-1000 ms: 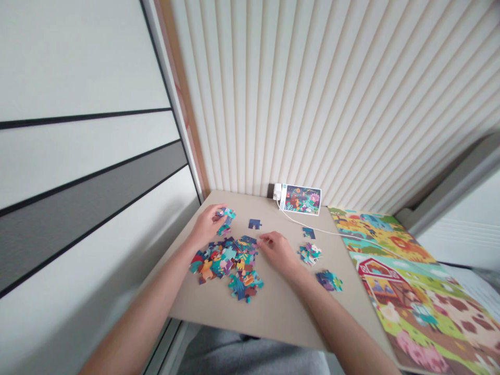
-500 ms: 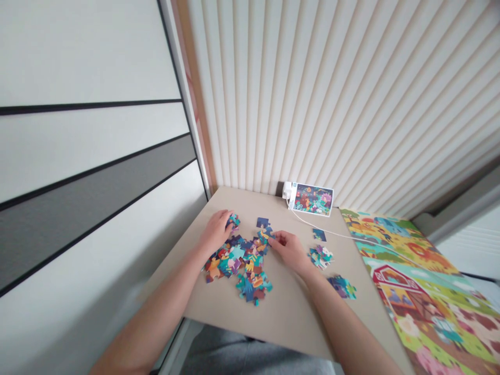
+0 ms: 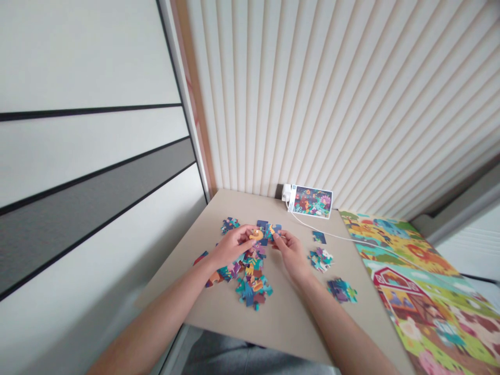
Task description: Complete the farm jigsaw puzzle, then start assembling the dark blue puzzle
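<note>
Carefully, the left hand point(image 3: 230, 247) and right hand point(image 3: 291, 250) meet above the middle of a beige board point(image 3: 228, 325), their fingertips pinching a few joined jigsaw pieces point(image 3: 267, 230) from either side. The forearms point(image 3: 156, 323) angle inward from the bottom of the frame. The pieces are held just over the main heap of pieces point(image 3: 253, 284), so a loose grip or sharp twist could split them and drop them onto it. The left hand also hangs low over the heap, where a careless drag could scatter it toward the board's edge.
</note>
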`<control>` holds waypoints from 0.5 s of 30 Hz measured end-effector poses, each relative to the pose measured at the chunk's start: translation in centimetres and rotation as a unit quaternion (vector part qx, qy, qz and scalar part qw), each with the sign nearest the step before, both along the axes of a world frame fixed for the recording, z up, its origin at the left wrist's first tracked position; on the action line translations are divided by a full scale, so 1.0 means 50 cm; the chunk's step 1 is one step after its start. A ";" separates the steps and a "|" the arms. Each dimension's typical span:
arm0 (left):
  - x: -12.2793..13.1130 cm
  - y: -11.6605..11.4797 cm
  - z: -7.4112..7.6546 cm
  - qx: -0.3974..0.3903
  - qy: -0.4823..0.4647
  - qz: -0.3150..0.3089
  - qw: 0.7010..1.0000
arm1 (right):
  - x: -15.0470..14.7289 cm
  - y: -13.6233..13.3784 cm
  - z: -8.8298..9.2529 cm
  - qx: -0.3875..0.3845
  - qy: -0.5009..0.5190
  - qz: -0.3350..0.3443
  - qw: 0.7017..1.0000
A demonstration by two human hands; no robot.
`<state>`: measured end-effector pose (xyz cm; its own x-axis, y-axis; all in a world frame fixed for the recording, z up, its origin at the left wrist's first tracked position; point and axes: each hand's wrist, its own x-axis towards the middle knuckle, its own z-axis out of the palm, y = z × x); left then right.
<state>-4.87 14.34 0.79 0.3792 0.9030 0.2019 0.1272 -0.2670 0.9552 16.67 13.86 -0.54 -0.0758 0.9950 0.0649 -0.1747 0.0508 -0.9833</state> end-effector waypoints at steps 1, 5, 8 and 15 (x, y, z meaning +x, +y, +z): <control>-0.001 0.003 -0.002 -0.014 -0.016 0.004 1.000 | 0.004 0.000 0.004 0.003 0.008 -0.026 1.000; -0.009 0.012 -0.002 -0.029 -0.041 0.016 0.999 | 0.027 0.003 0.013 -0.018 0.035 -0.047 0.998; -0.007 0.010 0.002 -0.044 -0.050 0.004 0.998 | 0.031 0.000 0.014 -0.020 0.011 0.002 1.000; -0.002 -0.008 0.000 -0.092 -0.049 -0.087 0.991 | -0.008 -0.027 0.023 0.048 -0.162 0.039 0.985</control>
<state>-4.98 13.96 0.77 0.5197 0.8502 0.0839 -0.0022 -0.0969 0.9953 16.25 12.50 0.59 -0.1842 0.9759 0.1174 0.1409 0.1444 -0.9794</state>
